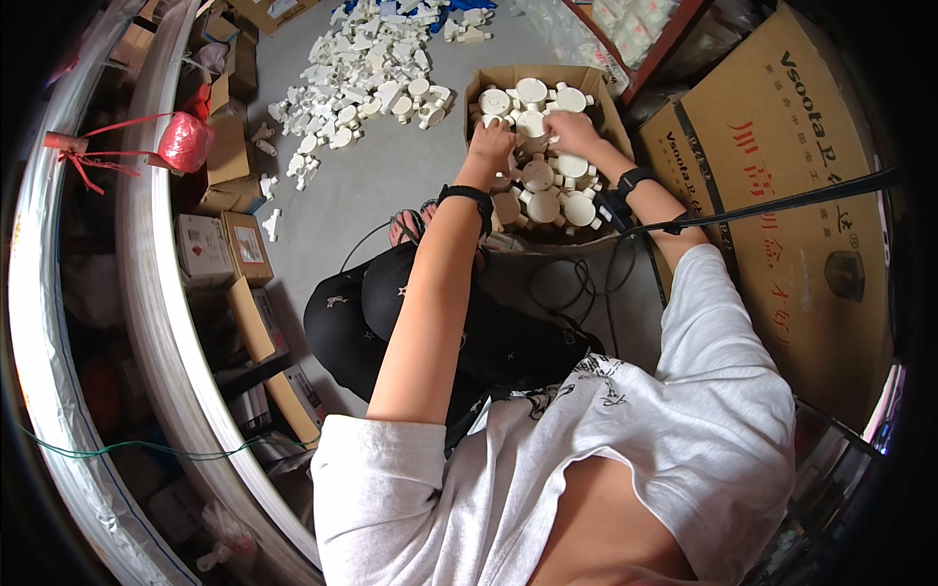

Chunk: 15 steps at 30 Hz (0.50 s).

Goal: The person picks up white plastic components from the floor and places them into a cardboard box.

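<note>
A cardboard box (579, 75) stands open on the floor before me, filled with layers of round white plastic conduit junction boxes (543, 206) with short pipe stubs. Over its left side, my left hand (492, 144) has its fingers curled down among the fittings. Whether it grips one is hidden by the back of the hand. From the right, my right hand (574, 134) reaches in beside a round junction box (530, 124). A bit of white plastic shows at its fingertips, and its grip is unclear. Some lower junction boxes lie in the shadow of my hands.
A large pile of white plastic fittings (366, 69) covers the floor beyond, left of the box. A big printed carton (791, 220) leans on the right. Shelving with long wrapped pipes (165, 293) runs along the left. Black cable (579, 282) loops near my feet.
</note>
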Each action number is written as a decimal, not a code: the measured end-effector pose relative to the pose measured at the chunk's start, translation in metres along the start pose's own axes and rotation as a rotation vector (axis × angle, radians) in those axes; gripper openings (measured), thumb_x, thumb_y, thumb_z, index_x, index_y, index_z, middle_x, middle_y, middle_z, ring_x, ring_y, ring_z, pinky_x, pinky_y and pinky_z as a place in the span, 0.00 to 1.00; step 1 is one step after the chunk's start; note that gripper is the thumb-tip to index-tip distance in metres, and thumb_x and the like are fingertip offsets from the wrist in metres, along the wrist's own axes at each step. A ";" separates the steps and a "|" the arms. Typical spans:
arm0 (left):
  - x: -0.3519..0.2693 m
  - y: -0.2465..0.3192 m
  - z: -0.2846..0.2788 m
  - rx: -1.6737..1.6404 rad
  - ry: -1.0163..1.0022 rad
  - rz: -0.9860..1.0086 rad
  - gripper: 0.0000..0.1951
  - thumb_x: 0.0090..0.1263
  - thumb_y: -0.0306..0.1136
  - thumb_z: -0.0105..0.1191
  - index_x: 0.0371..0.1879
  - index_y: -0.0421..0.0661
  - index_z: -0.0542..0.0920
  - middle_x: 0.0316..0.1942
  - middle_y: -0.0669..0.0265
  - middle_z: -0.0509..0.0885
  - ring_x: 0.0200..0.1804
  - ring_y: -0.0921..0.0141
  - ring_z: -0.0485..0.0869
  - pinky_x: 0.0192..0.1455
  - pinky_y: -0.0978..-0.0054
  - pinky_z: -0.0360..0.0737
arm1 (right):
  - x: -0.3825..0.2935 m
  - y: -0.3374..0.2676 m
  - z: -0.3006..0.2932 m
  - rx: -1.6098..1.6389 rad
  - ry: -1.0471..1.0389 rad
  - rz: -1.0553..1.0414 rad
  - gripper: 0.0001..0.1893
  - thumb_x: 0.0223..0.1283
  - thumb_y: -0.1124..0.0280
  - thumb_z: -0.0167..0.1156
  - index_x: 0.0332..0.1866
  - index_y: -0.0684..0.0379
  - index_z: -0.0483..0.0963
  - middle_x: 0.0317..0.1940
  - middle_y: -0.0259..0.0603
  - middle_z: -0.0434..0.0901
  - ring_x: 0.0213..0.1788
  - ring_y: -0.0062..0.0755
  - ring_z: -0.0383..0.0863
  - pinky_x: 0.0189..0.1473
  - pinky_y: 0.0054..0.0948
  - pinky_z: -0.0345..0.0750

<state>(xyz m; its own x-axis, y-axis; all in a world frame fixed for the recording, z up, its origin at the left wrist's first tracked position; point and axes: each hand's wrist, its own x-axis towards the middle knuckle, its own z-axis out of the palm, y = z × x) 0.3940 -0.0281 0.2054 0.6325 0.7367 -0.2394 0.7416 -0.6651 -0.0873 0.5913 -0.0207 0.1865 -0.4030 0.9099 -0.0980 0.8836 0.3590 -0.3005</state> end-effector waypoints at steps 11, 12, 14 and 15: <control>0.008 -0.013 0.016 -0.134 0.024 -0.178 0.49 0.29 0.58 0.68 0.54 0.47 0.65 0.49 0.54 0.69 0.49 0.57 0.74 0.48 0.60 0.72 | -0.020 0.028 -0.008 -0.170 0.029 0.052 0.30 0.39 0.68 0.66 0.53 0.46 0.68 0.50 0.41 0.63 0.53 0.42 0.67 0.50 0.36 0.71; 0.009 -0.011 0.017 -0.139 0.024 -0.173 0.49 0.29 0.58 0.68 0.54 0.46 0.65 0.49 0.54 0.69 0.48 0.56 0.74 0.47 0.60 0.72 | -0.021 0.033 -0.008 -0.152 0.032 0.041 0.29 0.38 0.68 0.67 0.53 0.46 0.68 0.50 0.42 0.63 0.52 0.42 0.67 0.50 0.35 0.71; 0.012 -0.007 0.017 -0.153 0.039 -0.168 0.48 0.28 0.57 0.68 0.53 0.46 0.66 0.49 0.54 0.70 0.46 0.54 0.76 0.47 0.59 0.72 | -0.024 0.043 -0.009 -0.125 0.044 0.022 0.29 0.37 0.69 0.67 0.52 0.47 0.70 0.50 0.42 0.63 0.52 0.42 0.68 0.51 0.34 0.70; 0.012 -0.007 0.016 -0.163 0.009 -0.178 0.48 0.28 0.56 0.69 0.54 0.47 0.66 0.50 0.54 0.69 0.47 0.54 0.75 0.47 0.58 0.72 | -0.024 0.044 -0.009 -0.114 0.041 0.024 0.29 0.37 0.69 0.67 0.52 0.47 0.70 0.50 0.42 0.63 0.52 0.42 0.68 0.50 0.34 0.71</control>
<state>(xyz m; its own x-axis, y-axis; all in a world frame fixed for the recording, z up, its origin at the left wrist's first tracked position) 0.3929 -0.0162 0.1876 0.4899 0.8422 -0.2254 0.8675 -0.4965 0.0301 0.6422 -0.0242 0.1842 -0.3733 0.9255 -0.0645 0.9152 0.3561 -0.1886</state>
